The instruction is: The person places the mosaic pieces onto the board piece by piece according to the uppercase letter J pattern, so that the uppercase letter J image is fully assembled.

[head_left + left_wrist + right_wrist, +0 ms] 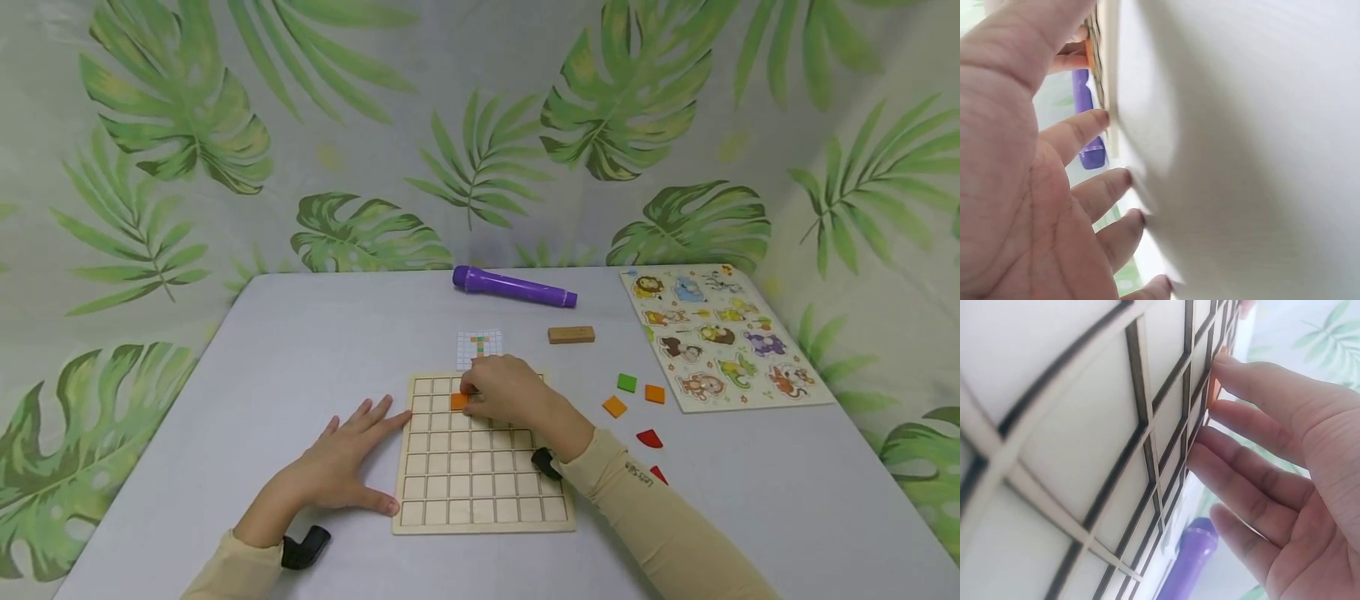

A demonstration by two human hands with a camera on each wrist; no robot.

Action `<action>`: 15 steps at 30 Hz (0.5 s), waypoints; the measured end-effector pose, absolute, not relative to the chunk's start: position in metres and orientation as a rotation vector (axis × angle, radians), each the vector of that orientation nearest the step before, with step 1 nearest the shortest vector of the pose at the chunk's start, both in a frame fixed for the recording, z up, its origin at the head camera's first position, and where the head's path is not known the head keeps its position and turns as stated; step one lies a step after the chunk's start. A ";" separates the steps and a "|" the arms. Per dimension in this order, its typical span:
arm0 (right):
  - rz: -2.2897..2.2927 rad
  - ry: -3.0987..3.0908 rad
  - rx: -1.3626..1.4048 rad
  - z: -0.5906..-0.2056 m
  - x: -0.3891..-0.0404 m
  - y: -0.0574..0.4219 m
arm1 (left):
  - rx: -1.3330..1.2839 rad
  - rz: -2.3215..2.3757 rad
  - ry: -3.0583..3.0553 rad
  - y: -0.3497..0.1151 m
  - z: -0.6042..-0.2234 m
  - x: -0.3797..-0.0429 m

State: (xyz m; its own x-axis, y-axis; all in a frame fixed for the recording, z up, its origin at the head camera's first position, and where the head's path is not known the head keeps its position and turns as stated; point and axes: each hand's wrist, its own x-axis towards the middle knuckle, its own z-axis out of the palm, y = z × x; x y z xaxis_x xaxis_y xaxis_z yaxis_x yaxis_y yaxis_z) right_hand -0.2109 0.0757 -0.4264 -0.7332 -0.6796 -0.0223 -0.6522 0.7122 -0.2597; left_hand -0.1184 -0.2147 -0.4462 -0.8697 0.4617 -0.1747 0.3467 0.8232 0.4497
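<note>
A wooden grid board (459,487) lies flat on the table, divided into square cells. My right hand (513,392) reaches over its upper part, with thumb and index finger pinching an orange square tile (459,402) at a cell near the top. In the right wrist view the same orange tile (1213,387) shows between thumb and index finger; the other fingers extend over the grid. My left hand (341,462) is spread, its index fingertip and thumb touching the board's left edge. Just behind the board is a small pattern card (467,350), partly covered by the right hand.
Right of the board lie a green tile (627,382), two orange tiles (615,406) and two red pieces (650,438), one partly hidden by the sleeve. Farther back are a wooden block (571,335), a purple toy microphone (517,287) and an animal puzzle board (712,354).
</note>
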 end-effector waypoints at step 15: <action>-0.465 2.759 -0.984 -0.424 -0.211 0.090 | 0.643 0.609 2.890 -0.203 -0.447 -0.131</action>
